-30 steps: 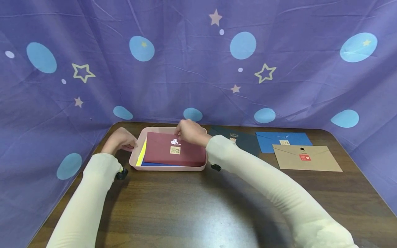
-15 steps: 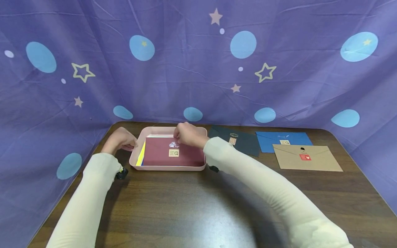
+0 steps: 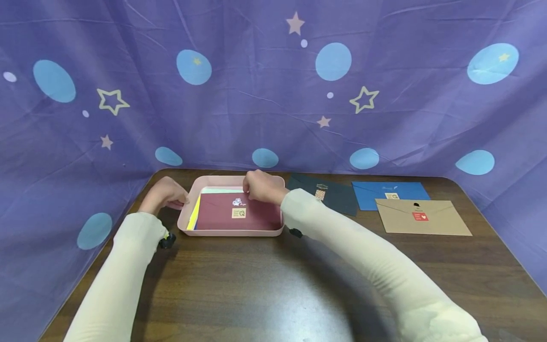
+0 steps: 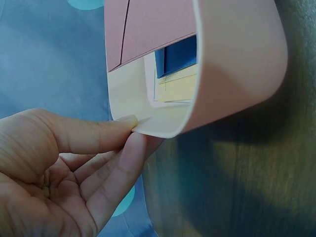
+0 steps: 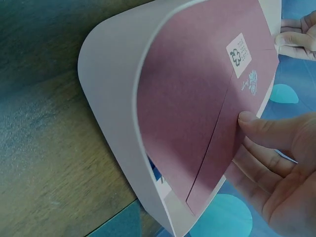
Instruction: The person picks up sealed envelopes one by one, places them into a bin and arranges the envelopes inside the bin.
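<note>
In the head view a pink tray (image 3: 235,233) stands at the back left of the table. My left hand (image 4: 74,158) pinches the tray's left rim between thumb and fingers. A dark red envelope (image 5: 197,98) lies inside the tray, bearing a small sticker and a white print. My right hand (image 5: 276,158) pinches this envelope by its far edge, thumb on top and fingers beneath. Under it show a blue envelope (image 4: 177,57) and a yellow one (image 4: 177,89). The head view shows a pale strip behind the red envelope; its kind I cannot tell.
To the tray's right lie a dark green envelope (image 3: 337,202), a blue envelope (image 3: 367,194) and a kraft-brown envelope (image 3: 423,225), which overlaps the blue one. A purple patterned curtain (image 3: 231,123) hangs behind the wooden table (image 3: 239,285).
The red envelope has come down and toward me within the tray, baring a pale strip behind it. My right hand has lowered along with it. The left hand stays at the rim.
</note>
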Tool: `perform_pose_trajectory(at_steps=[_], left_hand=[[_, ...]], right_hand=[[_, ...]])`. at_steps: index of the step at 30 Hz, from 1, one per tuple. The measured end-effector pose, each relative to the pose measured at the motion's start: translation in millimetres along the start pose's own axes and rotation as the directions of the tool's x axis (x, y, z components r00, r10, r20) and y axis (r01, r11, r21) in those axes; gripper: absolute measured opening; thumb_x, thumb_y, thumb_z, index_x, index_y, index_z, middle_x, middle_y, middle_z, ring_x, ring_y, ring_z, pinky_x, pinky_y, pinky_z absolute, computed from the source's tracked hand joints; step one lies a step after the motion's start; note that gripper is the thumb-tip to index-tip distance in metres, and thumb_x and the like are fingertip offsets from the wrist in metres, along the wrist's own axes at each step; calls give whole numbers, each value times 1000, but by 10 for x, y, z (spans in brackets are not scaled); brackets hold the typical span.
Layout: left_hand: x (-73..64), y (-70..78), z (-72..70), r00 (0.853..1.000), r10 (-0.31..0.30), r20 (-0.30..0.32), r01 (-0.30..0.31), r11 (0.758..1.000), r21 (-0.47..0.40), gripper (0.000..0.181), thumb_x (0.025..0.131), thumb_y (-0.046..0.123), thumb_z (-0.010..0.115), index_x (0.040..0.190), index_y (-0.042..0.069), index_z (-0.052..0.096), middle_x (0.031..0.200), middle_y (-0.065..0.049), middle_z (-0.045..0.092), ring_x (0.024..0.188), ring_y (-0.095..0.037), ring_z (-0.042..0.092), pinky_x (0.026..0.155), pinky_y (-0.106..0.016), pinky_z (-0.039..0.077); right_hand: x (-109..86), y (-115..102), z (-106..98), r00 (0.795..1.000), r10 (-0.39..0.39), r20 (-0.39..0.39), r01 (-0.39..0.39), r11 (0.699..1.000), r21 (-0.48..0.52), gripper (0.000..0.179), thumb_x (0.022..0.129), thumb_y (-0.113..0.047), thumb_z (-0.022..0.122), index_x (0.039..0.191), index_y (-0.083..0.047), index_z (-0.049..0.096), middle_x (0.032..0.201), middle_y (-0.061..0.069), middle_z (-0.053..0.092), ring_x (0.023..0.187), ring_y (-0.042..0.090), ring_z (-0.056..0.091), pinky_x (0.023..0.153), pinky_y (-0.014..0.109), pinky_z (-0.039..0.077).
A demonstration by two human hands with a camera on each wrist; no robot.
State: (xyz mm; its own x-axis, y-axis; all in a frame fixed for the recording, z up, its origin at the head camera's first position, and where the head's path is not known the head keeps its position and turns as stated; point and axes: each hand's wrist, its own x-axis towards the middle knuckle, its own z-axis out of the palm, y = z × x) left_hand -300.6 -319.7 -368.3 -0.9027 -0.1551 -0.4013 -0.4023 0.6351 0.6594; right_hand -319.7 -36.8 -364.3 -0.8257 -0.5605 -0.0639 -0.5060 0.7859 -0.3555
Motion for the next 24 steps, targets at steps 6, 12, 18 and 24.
perform_pose_trajectory(at_steps=[6,12,18,24], left_hand=[[-23,21,16,1000,-3,2,3,1000,-4,26,80,-14,68,104,-22,66,70,-4,64,58,-10,64,60,-24,65],[-27,24,20,1000,-1,0,1,1000,-14,24,80,-14,67,102,-22,66,67,-1,63,57,-11,64,59,-25,64],[-44,32,19,1000,3,4,-3,1000,-19,21,79,-14,67,99,-21,67,67,-2,63,57,-10,64,59,-25,65],[-45,32,22,1000,-3,-7,3,1000,-25,21,78,-15,66,99,-21,67,67,-1,63,56,-11,64,59,-26,65]], right_hand=[[12,45,19,1000,24,3,-24,1000,12,16,85,-8,78,98,-19,77,104,-6,72,91,11,62,76,39,60],[25,80,39,1000,25,5,-25,1000,17,14,86,-9,78,97,-17,76,104,-5,72,91,13,63,75,38,60],[27,112,69,1000,17,9,-16,1000,-15,12,86,-15,81,97,-17,77,102,-5,73,89,12,64,74,37,59],[19,106,71,1000,19,20,-18,999,-41,11,86,-19,82,96,-19,77,102,-5,74,89,13,65,74,38,58]])
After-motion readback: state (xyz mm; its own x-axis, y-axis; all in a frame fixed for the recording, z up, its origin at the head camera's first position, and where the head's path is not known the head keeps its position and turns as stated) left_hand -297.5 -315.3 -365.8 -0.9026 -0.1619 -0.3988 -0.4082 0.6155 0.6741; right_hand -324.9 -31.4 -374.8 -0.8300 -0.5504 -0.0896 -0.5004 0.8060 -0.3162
